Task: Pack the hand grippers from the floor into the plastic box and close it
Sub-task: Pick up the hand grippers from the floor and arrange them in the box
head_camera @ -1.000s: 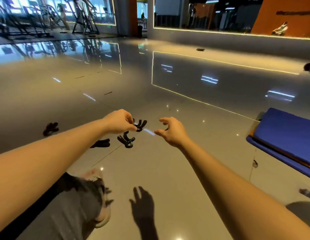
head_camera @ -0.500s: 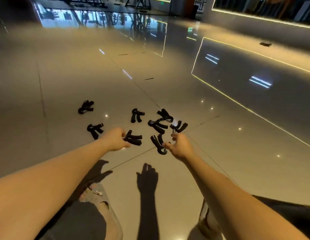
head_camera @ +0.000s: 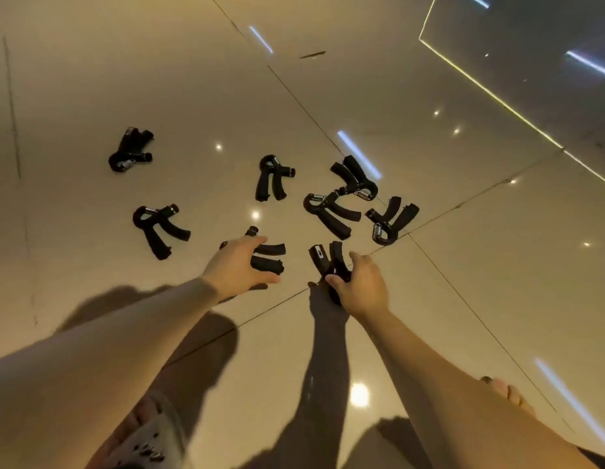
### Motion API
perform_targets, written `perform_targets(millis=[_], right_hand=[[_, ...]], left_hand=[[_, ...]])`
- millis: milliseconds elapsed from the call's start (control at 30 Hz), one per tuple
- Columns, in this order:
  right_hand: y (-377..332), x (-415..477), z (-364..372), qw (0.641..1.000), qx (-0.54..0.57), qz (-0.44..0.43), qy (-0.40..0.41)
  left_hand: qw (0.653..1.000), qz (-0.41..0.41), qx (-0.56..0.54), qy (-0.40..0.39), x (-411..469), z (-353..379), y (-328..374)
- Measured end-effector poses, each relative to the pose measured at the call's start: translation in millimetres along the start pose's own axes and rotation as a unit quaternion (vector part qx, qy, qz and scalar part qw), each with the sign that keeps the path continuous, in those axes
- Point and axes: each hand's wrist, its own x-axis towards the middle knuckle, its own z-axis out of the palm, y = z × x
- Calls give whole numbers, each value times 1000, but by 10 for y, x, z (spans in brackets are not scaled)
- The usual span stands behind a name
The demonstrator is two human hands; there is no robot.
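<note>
Head view: my left hand point(head_camera: 238, 265) hangs spread and loose over a gripper point(head_camera: 270, 257) on the floor point(head_camera: 91, 79) — its handles poke out between thumb and forefinger. My right hand point(head_camera: 362, 286) clutches the labelled gripper point(head_camera: 323, 262) — six others point(head_camera: 274, 177) lie beyond

An indoor gym-type space, seen looking down at the ground. Black spring hand grippers point(head_camera: 273, 177), small exercise tools, lie scattered on a wide floor point(head_camera: 158, 62) of large, glossy beige tiles with thin dark joints. Ceiling lights mirror in the polish as bright spots point(head_camera: 359, 395), and a thin glowing light strip point(head_camera: 490, 93) edges a darker area at upper right.
</note>
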Motion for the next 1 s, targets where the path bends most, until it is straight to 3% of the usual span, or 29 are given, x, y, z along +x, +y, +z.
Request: perform_targets(millis=[100, 267, 433, 700, 1000], right_hand=[[77, 212, 261, 1000, -21, -4, 1], [76, 364, 575, 990, -124, -34, 53], [110, 415, 662, 985, -134, -81, 77], [255, 366, 562, 993, -69, -70, 63], [225, -165, 92, 991, -8, -34, 126]], left_hand=[[996, 47, 76, -11, 270, 109, -158], [989, 107, 101, -23, 575, 217, -322], [979, 149, 137, -8, 687, 390, -358], [985, 147, 92, 25, 720, 474, -289], [979, 192, 48, 47, 415, 306, 359]])
